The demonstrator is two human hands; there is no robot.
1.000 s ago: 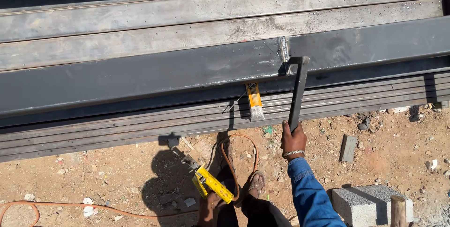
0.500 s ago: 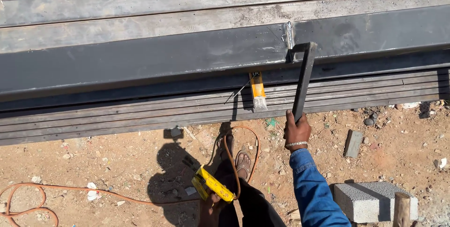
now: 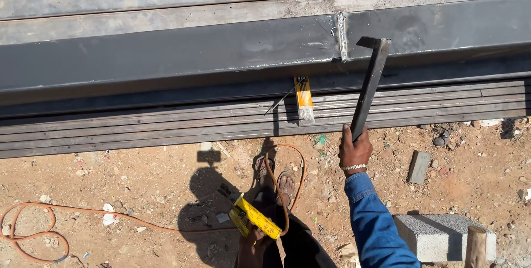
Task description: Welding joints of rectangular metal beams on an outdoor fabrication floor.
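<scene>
- My right hand [image 3: 354, 152] is closed tight around the lower end of the chipping hammer [image 3: 369, 84]. The long axis of the hammer goes from my hand up and a little to the right, toward the far side.
- The hammer head stands just right of the weld seam [image 3: 341, 37] on the dark steel beam [image 3: 166, 58]. So the seam lies far from my hand and slightly left of the head.
- My left hand [image 3: 253, 241] is low and near, clamped on the yellow electrode holder [image 3: 254, 218] with its orange cable [image 3: 33, 229], well apart from the seam.
- The right hand is the nearer one to the seam.
</scene>
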